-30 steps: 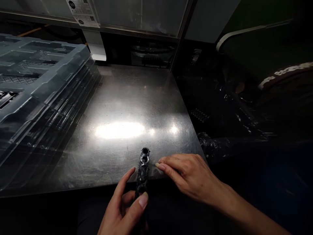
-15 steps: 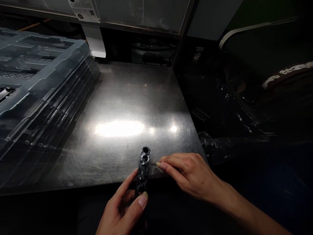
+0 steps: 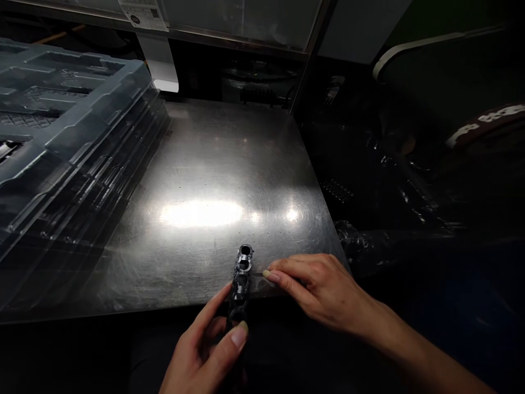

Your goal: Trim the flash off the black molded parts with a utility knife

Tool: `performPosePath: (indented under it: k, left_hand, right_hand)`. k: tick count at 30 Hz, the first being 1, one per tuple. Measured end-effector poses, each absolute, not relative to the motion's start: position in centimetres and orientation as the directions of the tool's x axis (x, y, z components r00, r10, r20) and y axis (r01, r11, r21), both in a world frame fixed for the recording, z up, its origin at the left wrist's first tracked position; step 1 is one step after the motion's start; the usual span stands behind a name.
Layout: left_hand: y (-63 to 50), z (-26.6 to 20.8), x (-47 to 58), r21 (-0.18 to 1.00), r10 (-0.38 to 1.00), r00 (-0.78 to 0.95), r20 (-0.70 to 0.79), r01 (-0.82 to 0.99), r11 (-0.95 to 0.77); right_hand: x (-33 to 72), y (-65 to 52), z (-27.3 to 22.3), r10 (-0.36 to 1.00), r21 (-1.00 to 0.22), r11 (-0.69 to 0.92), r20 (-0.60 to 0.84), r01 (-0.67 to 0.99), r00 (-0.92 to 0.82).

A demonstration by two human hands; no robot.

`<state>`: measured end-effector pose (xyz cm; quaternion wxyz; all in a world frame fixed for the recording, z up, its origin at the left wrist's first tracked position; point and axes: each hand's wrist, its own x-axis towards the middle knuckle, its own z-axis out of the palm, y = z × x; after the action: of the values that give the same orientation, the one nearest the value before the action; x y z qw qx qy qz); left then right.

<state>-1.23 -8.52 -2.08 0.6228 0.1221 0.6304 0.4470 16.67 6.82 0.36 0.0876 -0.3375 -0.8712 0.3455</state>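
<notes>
A long black moulded part [image 3: 241,279] with round holes at its far end lies across the front edge of the steel table [image 3: 213,180]. My left hand [image 3: 205,347] grips its near end between thumb and fingers, below the table edge. My right hand [image 3: 318,293] rests on the table's front right corner, its fingertips curled and almost touching the part's right side. It holds nothing that I can see.
A stack of clear blue-grey plastic trays [image 3: 61,137] fills the left side of the table. A glass panel with a white label [image 3: 143,13] stands behind. Dark crinkled plastic bags [image 3: 381,180] lie right of the table. A striped sleeve [image 3: 484,123] shows at far right.
Both hands and the part stay almost where they were. The view has tilted slightly, and my left index finger has closed in against the part.
</notes>
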Motion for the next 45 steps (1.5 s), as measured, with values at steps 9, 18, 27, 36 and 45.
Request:
performPosePath:
  k: [9, 18, 27, 36, 45]
  left_hand:
    - [-8.4, -1.9, -0.9, 0.721, 0.697, -0.242, -0.676, -0.416, 0.554]
    - [-8.3, -1.6, -0.7, 0.722, 0.691, -0.251, -0.678, -0.404, 0.562]
    - [-8.5, -1.7, -0.6, 0.723, 0.685, -0.244, -0.686, -0.327, 0.608]
    - [-8.2, -1.1, -0.1, 0.739, 0.704, -0.258, -0.661, -0.384, 0.554]
    - [-8.3, -1.4, -0.2, 0.759, 0.73, -0.248, -0.637, -0.365, 0.539]
  right_hand:
    - [16.5, 6.8, 0.3, 0.638, -0.658, 0.54, -0.087, 0.525, -0.765]
    - [16.7, 6.6, 0.5, 0.654, -0.575, 0.575, -0.106, 0.582, -0.749]
    - [16.7, 5.2, 1.0, 0.684, -0.425, 0.631, -0.089, 0.649, -0.724]
    - [16.3, 4.2, 1.4, 0.731, -0.33, 0.628, -0.061, 0.705, -0.68]
    - [16.4, 3.8, 0.4, 0.728, -0.276, 0.671, 0.068, 0.688, -0.683]
